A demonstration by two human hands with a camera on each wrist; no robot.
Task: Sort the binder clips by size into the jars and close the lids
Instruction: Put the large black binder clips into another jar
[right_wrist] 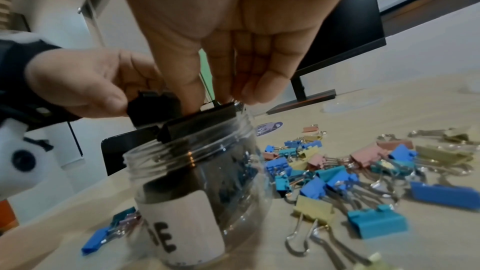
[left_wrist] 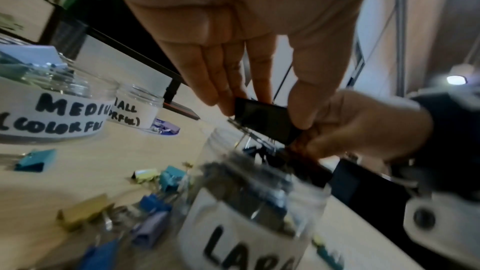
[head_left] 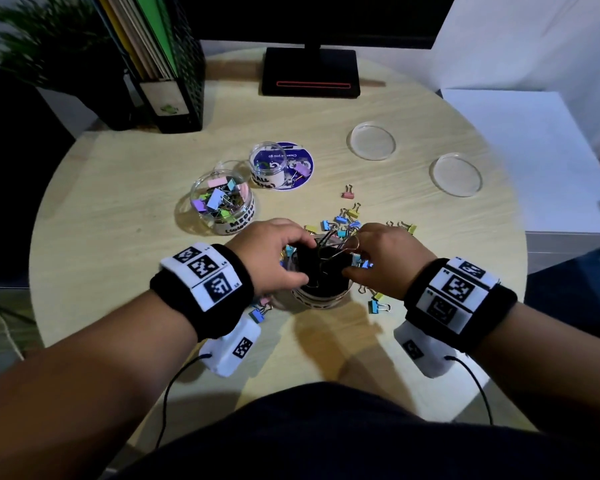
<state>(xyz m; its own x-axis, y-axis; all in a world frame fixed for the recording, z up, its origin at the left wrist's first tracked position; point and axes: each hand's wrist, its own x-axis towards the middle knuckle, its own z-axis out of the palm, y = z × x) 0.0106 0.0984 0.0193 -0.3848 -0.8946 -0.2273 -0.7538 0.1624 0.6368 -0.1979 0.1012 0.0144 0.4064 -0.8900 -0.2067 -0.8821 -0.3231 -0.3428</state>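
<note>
The clear jar labelled LARGE [head_left: 321, 299] stands at the table's near middle, with large black binder clips [head_left: 323, 261] crowding its mouth. My left hand [head_left: 302, 263] pinches one black clip [left_wrist: 265, 118] between thumb and fingers just above the rim. My right hand [head_left: 352, 263] pinches another black clip [right_wrist: 200, 118] that sits tilted in the jar's [right_wrist: 197, 182] opening. Both hands meet over the jar. Small and medium coloured clips [head_left: 347, 220] lie scattered around it. The MEDIUM jar [head_left: 220, 206] holds several pastel clips; the SMALL jar [head_left: 269, 164] stands behind it.
Two clear lids [head_left: 371, 140] [head_left: 456, 174] lie on the round wooden table [head_left: 118, 265] at the back right. A purple disc [head_left: 300, 164] lies beside the small jar. A monitor base [head_left: 310, 72] and a black file holder [head_left: 174, 64] stand at the back.
</note>
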